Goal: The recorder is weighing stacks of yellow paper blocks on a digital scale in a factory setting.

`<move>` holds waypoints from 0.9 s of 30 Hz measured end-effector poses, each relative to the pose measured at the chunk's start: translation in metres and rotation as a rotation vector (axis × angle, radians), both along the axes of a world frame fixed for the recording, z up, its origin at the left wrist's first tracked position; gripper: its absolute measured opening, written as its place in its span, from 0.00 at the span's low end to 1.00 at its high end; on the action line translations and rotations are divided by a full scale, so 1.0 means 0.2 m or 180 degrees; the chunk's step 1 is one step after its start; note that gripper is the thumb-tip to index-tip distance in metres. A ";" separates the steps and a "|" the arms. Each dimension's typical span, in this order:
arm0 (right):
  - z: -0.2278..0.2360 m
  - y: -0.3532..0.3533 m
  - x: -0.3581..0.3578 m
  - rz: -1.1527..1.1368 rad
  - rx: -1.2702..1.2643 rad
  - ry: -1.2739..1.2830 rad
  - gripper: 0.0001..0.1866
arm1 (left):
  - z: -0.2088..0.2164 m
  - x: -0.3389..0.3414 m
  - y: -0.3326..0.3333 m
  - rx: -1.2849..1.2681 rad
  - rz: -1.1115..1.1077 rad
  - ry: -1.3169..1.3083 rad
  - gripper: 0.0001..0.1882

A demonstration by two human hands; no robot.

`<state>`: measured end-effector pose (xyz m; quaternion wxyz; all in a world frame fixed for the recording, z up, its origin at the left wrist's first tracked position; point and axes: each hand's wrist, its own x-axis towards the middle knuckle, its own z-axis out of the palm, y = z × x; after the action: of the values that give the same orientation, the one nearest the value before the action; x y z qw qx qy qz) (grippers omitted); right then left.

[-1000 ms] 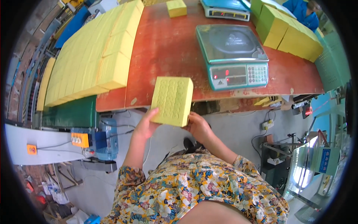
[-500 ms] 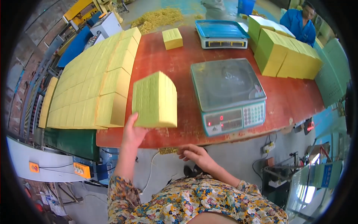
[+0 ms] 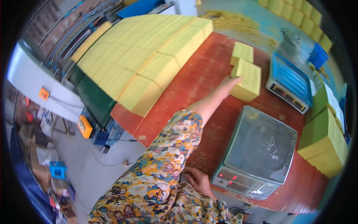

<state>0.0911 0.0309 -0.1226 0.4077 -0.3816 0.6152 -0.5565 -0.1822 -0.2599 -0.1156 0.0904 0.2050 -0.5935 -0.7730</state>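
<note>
My left arm reaches across the red table, and my left hand [image 3: 231, 84] is closed on the near left side of a block-shaped stack of yellow paper [image 3: 247, 80]. That stack rests on or just above the tabletop; I cannot tell which. Right behind it stands a second yellow paper stack [image 3: 242, 53], close against it. By the table's front edge my right hand [image 3: 198, 180] hangs loosely, fingers slightly bent and apart, with nothing visible in it. The left sleeve hides part of the space beside it.
A digital scale [image 3: 263, 145] stands at the table's [image 3: 201, 153] near right, with a blue-topped scale [image 3: 291, 80] beyond. Rows of yellow paper blocks [image 3: 149, 63] fill the left side. More stacks [image 3: 324, 138] stand at the right edge. Yellow scraps [image 3: 235, 23] lie on the floor behind.
My left hand has carried the yellow paper stack forward and right, up to the stack at the back. My view has turned left, and my right hand remains near the table's front edge.
</note>
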 end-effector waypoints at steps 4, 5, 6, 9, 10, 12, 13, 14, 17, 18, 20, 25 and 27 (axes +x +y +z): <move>-0.02 -0.02 -0.03 -0.0176 -0.0068 -0.0119 0.15 | 0.14 0.15 -0.03 -0.2478 0.0688 -0.0757 0.43; -0.01 -0.01 -0.03 -0.0207 0.0021 -0.0103 0.14 | 0.14 0.27 -0.10 -0.2712 0.0697 -0.0302 0.45; 0.00 -0.02 -0.03 -0.0229 0.0097 -0.0071 0.13 | 0.20 0.43 -0.17 -0.3234 0.0803 -0.0301 0.44; -0.01 -0.02 0.00 -0.0405 -0.0261 0.0434 0.12 | 0.42 1.03 -0.43 -0.4191 0.1139 -0.0677 0.39; -0.01 -0.03 0.02 -0.0410 -0.0256 0.0447 0.12 | 0.42 1.23 -0.54 -0.4486 0.1240 -0.0717 0.36; -0.02 -0.04 0.05 -0.0595 -0.0227 0.0726 0.11 | 0.45 1.59 -0.71 -0.4797 0.1186 -0.0974 0.33; -0.03 -0.05 0.08 -0.0606 -0.0200 0.0738 0.11 | 0.45 1.74 -0.74 -0.4771 0.1175 -0.0960 0.33; -0.03 -0.08 0.09 -0.0880 -0.0041 0.0351 0.10 | 0.43 1.83 -0.79 -0.5072 0.0906 -0.1217 0.33; 0.04 -0.28 0.09 -0.1122 -0.0159 0.0257 0.10 | 0.37 1.96 -0.84 -0.5612 0.0584 -0.1442 0.34; 0.07 -0.38 0.09 -0.1192 -0.0339 0.0305 0.12 | 0.35 1.96 -0.85 -0.5857 0.0525 -0.1394 0.35; 0.19 -0.64 0.06 -0.1046 -0.0514 0.0780 0.17 | 0.32 1.95 -0.86 -0.5887 0.0526 -0.1335 0.36; 0.41 -1.48 -0.06 -0.0951 -0.1204 0.2819 0.24 | 0.31 1.93 -0.87 -0.6023 0.0498 -0.0961 0.37; 0.35 -1.72 -0.11 -0.1001 -0.1298 0.3354 0.24 | 0.31 1.92 -0.86 -0.6172 0.0880 -0.0395 0.29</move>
<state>0.0699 -0.3127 -0.0526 -0.1223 -0.5817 0.6646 -0.4527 0.2027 -0.4309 -0.0532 0.2779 0.1499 -0.9455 0.0791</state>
